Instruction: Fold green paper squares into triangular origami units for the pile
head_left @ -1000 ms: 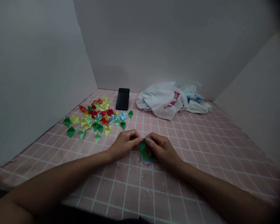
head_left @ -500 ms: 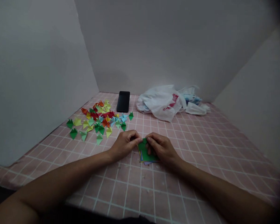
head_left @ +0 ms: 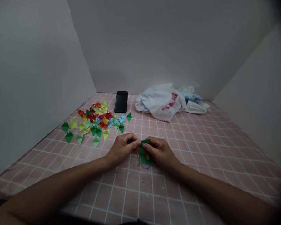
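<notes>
Between my hands is a small folded piece of green paper (head_left: 145,141), its upper edge showing above the fingertips. My left hand (head_left: 124,147) pinches its left end between thumb and index finger. With thumb and fingers closed, my right hand (head_left: 160,152) grips the same piece from the right and hides part of it. Just below, a stack of square coloured paper sheets (head_left: 144,160) lies on the table, green on top, with yellow, blue and purple edges peeking out. My right fingers cover part of that stack.
Many small folded paper pieces (head_left: 96,130) in green, yellow, red, orange and blue lie scattered at the left. A black phone (head_left: 121,102) lies behind them. White plastic bags (head_left: 158,101) rest against the back wall. A pink checked cloth (head_left: 189,143) covers the table.
The green piece now shows above my fingertips, where it was mostly hidden before. Both hands keep their pinch close together. The whole view has shifted slightly.
</notes>
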The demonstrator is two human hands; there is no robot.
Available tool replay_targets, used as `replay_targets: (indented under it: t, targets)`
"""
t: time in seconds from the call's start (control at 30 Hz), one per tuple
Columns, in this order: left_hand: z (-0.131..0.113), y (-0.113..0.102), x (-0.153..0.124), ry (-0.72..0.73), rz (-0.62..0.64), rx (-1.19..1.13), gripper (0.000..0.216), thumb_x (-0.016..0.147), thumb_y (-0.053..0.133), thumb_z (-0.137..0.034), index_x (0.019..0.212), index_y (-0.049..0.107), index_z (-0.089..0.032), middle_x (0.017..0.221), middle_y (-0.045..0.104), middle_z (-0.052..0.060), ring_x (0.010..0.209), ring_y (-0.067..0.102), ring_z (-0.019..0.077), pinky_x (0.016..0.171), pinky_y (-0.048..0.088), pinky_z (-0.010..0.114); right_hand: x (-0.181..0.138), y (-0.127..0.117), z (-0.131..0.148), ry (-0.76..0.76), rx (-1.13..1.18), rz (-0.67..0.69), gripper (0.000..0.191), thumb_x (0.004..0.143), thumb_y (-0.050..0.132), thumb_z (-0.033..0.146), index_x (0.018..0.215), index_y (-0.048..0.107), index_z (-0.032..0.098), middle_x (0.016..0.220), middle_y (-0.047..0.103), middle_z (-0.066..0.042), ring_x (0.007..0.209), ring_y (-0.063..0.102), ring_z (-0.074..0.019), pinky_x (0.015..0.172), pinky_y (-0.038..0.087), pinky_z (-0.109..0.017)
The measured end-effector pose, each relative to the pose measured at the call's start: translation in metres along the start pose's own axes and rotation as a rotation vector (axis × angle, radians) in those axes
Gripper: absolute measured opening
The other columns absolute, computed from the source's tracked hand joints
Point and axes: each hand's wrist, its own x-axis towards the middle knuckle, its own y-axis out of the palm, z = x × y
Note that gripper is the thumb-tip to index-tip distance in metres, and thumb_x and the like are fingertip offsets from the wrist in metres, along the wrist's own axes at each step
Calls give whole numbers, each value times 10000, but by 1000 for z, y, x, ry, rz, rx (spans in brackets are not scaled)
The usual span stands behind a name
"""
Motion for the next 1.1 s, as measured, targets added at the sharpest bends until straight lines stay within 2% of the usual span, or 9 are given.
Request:
replay_targets:
  t: [0.13, 0.23, 0.33, 0.47, 0.57, 0.77, 1.1]
  targets:
    - [-1, -1, 0, 31, 25, 62, 237, 846, 651, -349, 708, 601, -164, 639, 579, -14, 605, 531, 122, 594, 419, 242, -1, -2, 2, -232, -271, -101, 316, 892, 572, 293, 608, 474, 192, 564, 467, 26, 526, 416, -102, 515, 298, -244]
    - [-2, -1, 0, 66, -1, 101, 245, 847, 661, -343, 693, 595, -164, 632, 558, -20, 593, 498, 112, 567, 386, 230, -1, -4, 4, -313, -337, -126, 330, 895, 565, 259, 598, 433, 196, 560, 441, 32, 529, 400, -100, 533, 288, -254]
    - [-2, -1, 0, 5, 15, -24, 281, 834, 683, -387, 693, 577, -168, 616, 544, -30, 559, 492, 106, 541, 387, 228, -1, -4, 5, -255, -261, -101, 332, 898, 569, 286, 604, 440, 201, 556, 461, 30, 517, 408, -99, 513, 292, -248]
    - [-2, 0, 1, -97, 46, -217, 344, 790, 747, -450, 701, 577, -164, 603, 545, -41, 542, 499, 95, 548, 403, 223, 0, -2, 5, -30, 76, 16, 318, 905, 577, 395, 664, 499, 203, 535, 531, 31, 463, 433, -88, 456, 314, -222]
    - [1, 2, 2, -164, 31, -334, 377, 756, 795, -468, 709, 580, -163, 593, 550, -49, 525, 482, 81, 538, 389, 209, 1, -1, 5, 67, 285, 71, 306, 884, 616, 459, 751, 562, 190, 525, 558, 42, 415, 427, -73, 408, 294, -200]
    - [7, 7, 3, -286, 37, -566, 411, 701, 866, -466, 723, 606, -148, 574, 556, -43, 522, 469, 70, 533, 391, 188, 3, 1, 2, 86, 529, 130, 345, 842, 708, 494, 797, 592, 172, 558, 610, 40, 407, 507, -66, 395, 349, -175]
    - [4, 8, 2, -359, 97, -677, 409, 682, 899, -429, 735, 615, -139, 571, 550, -41, 520, 477, 69, 521, 405, 178, 2, 3, -3, 96, 635, 179, 359, 860, 725, 499, 830, 605, 162, 639, 665, 18, 443, 561, -67, 411, 424, -171]
